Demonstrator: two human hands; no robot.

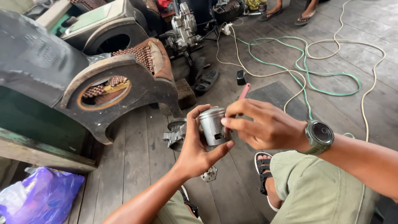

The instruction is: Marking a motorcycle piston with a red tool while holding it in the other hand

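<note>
Piston (213, 125), cupped upright in left hand (198, 145) above plank floor (137, 153); right hand (265, 124) pinching a red-handled tool (244, 91) at its rim, perhaps a brush. Rigid, light metal, probably slick; best gripped around skirt.

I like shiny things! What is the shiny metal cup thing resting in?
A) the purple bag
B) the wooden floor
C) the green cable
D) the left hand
D: the metal piston sits in the left hand, while the right hand touches its side.

Bare forearms, olive trousers (319, 191), black sandals (263, 166) — a dark round wristwatch (320, 136) on the right wrist.
</note>
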